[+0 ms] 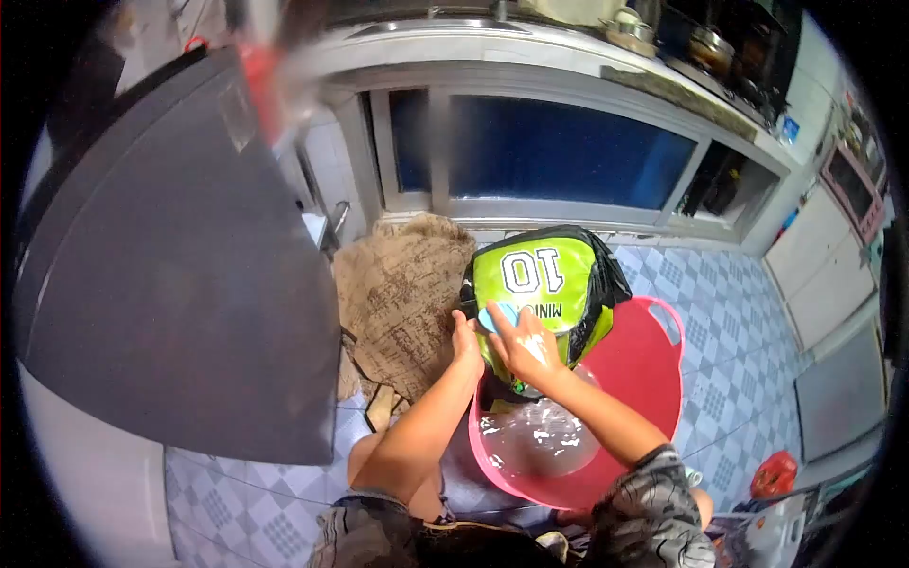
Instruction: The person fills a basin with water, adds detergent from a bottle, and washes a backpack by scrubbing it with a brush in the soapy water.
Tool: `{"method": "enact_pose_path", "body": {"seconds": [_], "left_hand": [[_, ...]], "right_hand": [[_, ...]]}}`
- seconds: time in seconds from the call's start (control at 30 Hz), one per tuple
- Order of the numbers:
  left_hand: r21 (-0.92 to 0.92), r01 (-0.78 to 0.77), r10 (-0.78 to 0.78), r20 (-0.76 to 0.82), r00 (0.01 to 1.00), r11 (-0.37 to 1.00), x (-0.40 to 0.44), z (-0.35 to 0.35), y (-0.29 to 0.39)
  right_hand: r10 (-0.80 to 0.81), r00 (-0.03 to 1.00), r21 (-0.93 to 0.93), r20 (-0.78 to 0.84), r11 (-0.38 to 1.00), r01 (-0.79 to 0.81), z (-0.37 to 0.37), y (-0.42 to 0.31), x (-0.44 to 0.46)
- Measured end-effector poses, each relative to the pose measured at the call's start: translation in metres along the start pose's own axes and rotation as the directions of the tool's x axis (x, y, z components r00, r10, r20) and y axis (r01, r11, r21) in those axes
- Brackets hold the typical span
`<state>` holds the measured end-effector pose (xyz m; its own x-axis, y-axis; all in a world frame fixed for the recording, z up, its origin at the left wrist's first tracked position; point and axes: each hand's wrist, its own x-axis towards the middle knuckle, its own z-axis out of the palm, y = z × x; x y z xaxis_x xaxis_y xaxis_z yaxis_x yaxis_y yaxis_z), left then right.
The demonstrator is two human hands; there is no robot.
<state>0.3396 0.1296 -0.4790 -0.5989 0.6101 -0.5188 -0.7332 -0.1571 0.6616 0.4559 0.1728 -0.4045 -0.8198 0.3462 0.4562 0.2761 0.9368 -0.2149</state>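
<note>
A lime-green and black backpack (516, 270), marked with a white "10", leans over the far rim of a pink-red plastic tub (649, 364). Cloudy, sudsy water (544, 445) lies in the tub. My right hand (525, 350) presses a light blue oval scrubber (496, 317) against the bag's front, its fingers closed over it. Wet suds shine on the back of that hand. My left hand (466, 343) grips the backpack's left edge, some of its fingers hidden by the bag.
A brown patterned mat (407, 303) lies left of the bag, beside a large dark grey panel (189, 275). Beyond stands a counter with glass-fronted cabinets (568, 151). A red plastic bag (775, 473) sits on the blue tiled floor (724, 379) at right.
</note>
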Motion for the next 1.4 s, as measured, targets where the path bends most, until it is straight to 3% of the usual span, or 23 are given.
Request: {"method": "enact_pose_path", "body": {"seconds": [0.03, 0.1, 0.13, 0.27, 0.43, 0.5, 0.53, 0.57, 0.63, 0.7, 0.77, 0.83, 0.9, 0.93, 0.97, 1.03, 1.1, 1.17, 1.23, 1.27, 1.3, 1.37, 1.4], "left_hand": [[-0.056, 0.034, -0.034, 0.01, 0.999, 0.998, -0.014, 0.009, 0.005], [0.118, -0.14, 0.149, -0.067, 0.987, 0.983, -0.017, 0.013, -0.007], [0.035, -0.069, 0.07, -0.005, 0.998, 0.997, -0.026, 0.014, -0.003], [-0.027, -0.081, 0.082, 0.048, 0.995, 0.996, -0.02, 0.008, 0.004], [0.009, 0.011, -0.012, 0.136, 0.991, 1.0, -0.038, 0.017, 0.015], [-0.015, -0.111, 0.111, 0.161, 0.981, 0.994, -0.051, 0.028, 0.008], [0.134, -0.138, 0.116, 0.163, 0.98, 0.981, -0.03, 0.016, -0.005], [0.137, -0.141, 0.118, 0.164, 0.979, 0.981, -0.032, 0.016, -0.005], [0.205, -0.258, 0.243, 0.099, 0.965, 0.944, -0.039, 0.019, 0.002], [0.188, -0.18, 0.166, 0.088, 0.982, 0.966, -0.041, 0.016, 0.013], [0.017, -0.074, 0.07, 0.195, 0.978, 0.997, -0.041, 0.015, 0.014], [0.163, -0.061, 0.042, 0.119, 0.992, 0.985, -0.05, 0.019, 0.012], [0.298, -0.193, 0.159, 0.136, 0.978, 0.935, -0.004, -0.001, -0.024], [0.28, -0.258, 0.249, 0.069, 0.966, 0.925, 0.007, 0.004, -0.038], [0.465, -0.278, 0.33, -0.033, 0.944, 0.841, 0.017, 0.002, -0.046], [0.806, -0.352, 0.366, 0.183, 0.913, 0.477, -0.003, -0.002, -0.031], [0.772, -0.435, 0.418, 0.242, 0.875, 0.463, -0.009, -0.004, -0.028], [0.733, -0.479, 0.42, 0.287, 0.861, 0.482, -0.014, -0.007, -0.03], [0.732, -0.572, 0.523, 0.344, 0.78, 0.371, -0.019, -0.007, -0.026], [0.751, -0.53, 0.544, 0.275, 0.793, 0.394, -0.026, -0.003, -0.024], [0.778, -0.538, 0.565, 0.296, 0.77, 0.326, -0.034, 0.0, -0.017], [0.777, -0.514, 0.562, 0.258, 0.786, 0.362, -0.038, 0.005, -0.017], [0.787, -0.523, 0.587, 0.264, 0.765, 0.327, -0.036, 0.007, -0.023]], "right_hand": [[-0.019, 1.0, -0.009, 0.023, 1.0, 0.019, 0.001, 0.0, 0.002], [0.082, 0.996, -0.089, 0.038, 0.993, -0.078, 0.007, -0.005, 0.012], [0.052, 0.999, -0.083, -0.001, 0.995, -0.052, 0.013, -0.009, 0.023], [0.047, 0.998, -0.044, -0.05, 0.998, -0.049, 0.031, -0.012, 0.04], [0.029, 0.998, -0.166, 0.056, 0.986, -0.019, 0.005, -0.016, -0.008], [0.072, 0.997, -0.179, -0.011, 0.981, -0.073, 0.017, -0.013, 0.009], [0.002, 0.99, -0.172, -0.144, 0.985, -0.027, 0.028, -0.009, 0.024], [0.003, 0.989, -0.17, -0.148, 0.985, -0.029, 0.034, -0.005, 0.035], [0.116, 0.993, -0.137, 0.001, 0.984, -0.115, 0.038, -0.003, 0.053], [0.078, 0.997, -0.108, -0.025, 0.991, -0.08, 0.031, -0.008, 0.035], [0.075, 0.997, -0.163, -0.013, 0.984, -0.076, 0.005, -0.02, 0.004], [0.106, 0.993, -0.165, 0.058, 0.982, -0.095, -0.007, -0.016, -0.01], [0.154, 0.984, -0.187, 0.087, 0.973, -0.136, -0.014, -0.009, 0.0], [0.166, 0.982, -0.186, 0.09, 0.971, -0.147, -0.018, -0.006, 0.016], [0.194, 0.972, -0.164, 0.132, 0.971, -0.172, -0.02, -0.002, 0.032], [0.011, 0.954, -0.072, 0.3, 0.997, 0.011, -0.011, 0.016, 0.055], [-0.038, 0.923, -0.1, 0.383, 0.992, 0.082, 0.0, 0.025, 0.077], [0.07, 0.942, -0.315, 0.327, 0.948, 0.039, 0.02, 0.06, 0.092], [0.121, 0.99, -0.414, 0.069, 0.906, -0.082, 0.021, 0.112, 0.098], [0.168, 0.984, -0.378, 0.067, 0.917, -0.13, 0.006, 0.105, 0.095], [0.227, 0.956, -0.263, 0.186, 0.949, -0.174, -0.004, 0.092, 0.088], [0.028, 0.941, -0.043, 0.336, 0.999, -0.015, 0.006, 0.064, 0.056], [-0.042, 0.944, -0.068, 0.327, 0.995, 0.068, -0.003, 0.04, 0.052]]}}
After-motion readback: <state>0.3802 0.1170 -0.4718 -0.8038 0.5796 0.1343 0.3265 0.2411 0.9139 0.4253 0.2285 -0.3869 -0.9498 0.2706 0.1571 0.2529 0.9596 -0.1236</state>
